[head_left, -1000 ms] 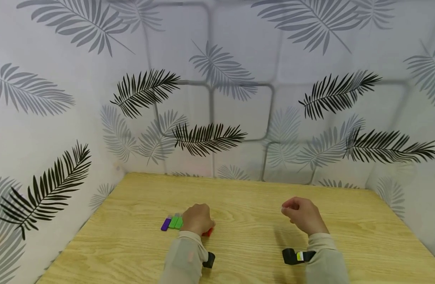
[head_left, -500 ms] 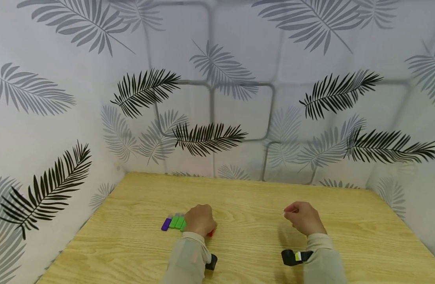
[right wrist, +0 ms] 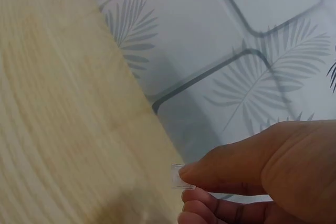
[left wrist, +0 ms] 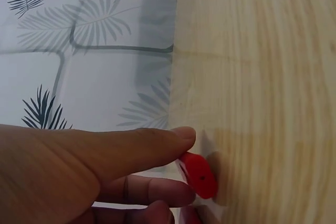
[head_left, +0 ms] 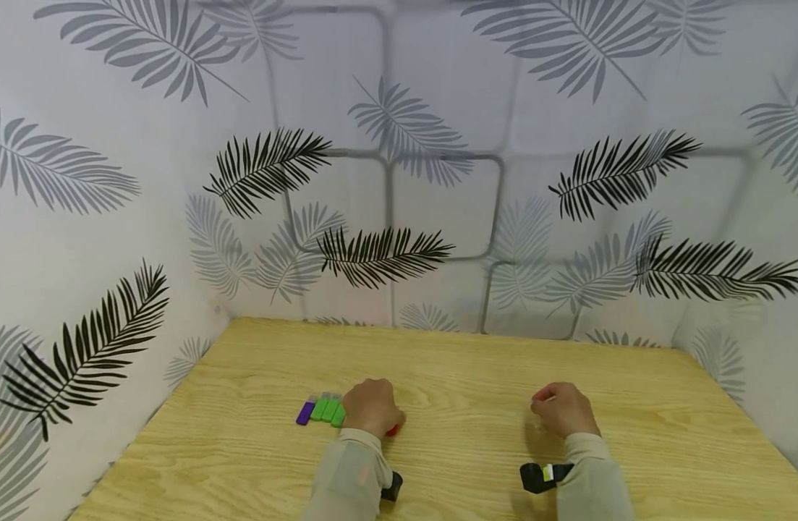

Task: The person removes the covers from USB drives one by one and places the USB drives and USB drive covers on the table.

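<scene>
In the head view my left hand (head_left: 372, 409) is low over the table, just right of a row of small sticks with clear caps, which look like USB sticks. In the left wrist view its thumb and fingers pinch a red USB stick (left wrist: 200, 177) by the side, its rounded end with a small hole showing. Another bit of red (left wrist: 190, 215) peeks out below the fingers. My right hand (head_left: 566, 410), off to the right above the table, pinches a small clear cap (right wrist: 181, 177) between thumb and fingertip.
A purple stick (head_left: 305, 411) lies at the row's left end, with green sticks (head_left: 320, 407) beside it, partly behind my left hand. The wooden table (head_left: 457, 376) ends at a leaf-patterned curtain (head_left: 438, 202) at the back and sides.
My left hand has slid slightly right, uncovering more of the green sticks. The right hand has come a little nearer and to the right, still pinching the clear cap.
</scene>
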Demonstrator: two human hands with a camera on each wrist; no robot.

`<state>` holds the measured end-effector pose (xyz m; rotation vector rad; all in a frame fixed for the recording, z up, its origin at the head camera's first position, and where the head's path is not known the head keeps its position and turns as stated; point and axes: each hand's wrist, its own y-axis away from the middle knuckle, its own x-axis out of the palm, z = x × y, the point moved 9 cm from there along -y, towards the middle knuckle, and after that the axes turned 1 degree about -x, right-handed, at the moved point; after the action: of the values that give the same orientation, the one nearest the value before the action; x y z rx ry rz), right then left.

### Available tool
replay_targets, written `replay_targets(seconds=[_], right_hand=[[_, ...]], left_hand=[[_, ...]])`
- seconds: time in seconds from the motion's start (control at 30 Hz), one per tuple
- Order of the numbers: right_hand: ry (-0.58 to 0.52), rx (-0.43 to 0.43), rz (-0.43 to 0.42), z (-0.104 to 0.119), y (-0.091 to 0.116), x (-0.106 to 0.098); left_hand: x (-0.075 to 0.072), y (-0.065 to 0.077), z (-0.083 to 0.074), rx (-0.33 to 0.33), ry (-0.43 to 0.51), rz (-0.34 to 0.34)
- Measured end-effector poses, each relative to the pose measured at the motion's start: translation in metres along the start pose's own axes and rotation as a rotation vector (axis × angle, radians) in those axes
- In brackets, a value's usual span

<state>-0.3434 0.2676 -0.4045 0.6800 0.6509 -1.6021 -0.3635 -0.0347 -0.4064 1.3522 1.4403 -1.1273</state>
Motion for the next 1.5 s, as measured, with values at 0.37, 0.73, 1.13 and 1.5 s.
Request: replay_targets(seconds=[0.37, 0.73, 1.13, 1.5], right_hand=[[0.019, 0.065, -0.036, -0.025, -0.003, 0.0], [-0.002, 0.134, -0.068, -0.04, -0.001, -0.006], [-0.018, 0.149, -0.097, -0.044, 0.0, -0.007], [-0.05, 0.17, -0.104, -0.047, 0.0, -0.006]], left_hand=[[0.001, -0.001, -0.004, -0.006, -0.021, -0.045], [0.001, 0.001, -0.009, -0.001, -0.055, -0.088], [0.001, 0.002, -0.007, 0.004, -0.047, -0.1], [0.007, -0.003, -0.001, -0.009, -0.06, -0.086]])
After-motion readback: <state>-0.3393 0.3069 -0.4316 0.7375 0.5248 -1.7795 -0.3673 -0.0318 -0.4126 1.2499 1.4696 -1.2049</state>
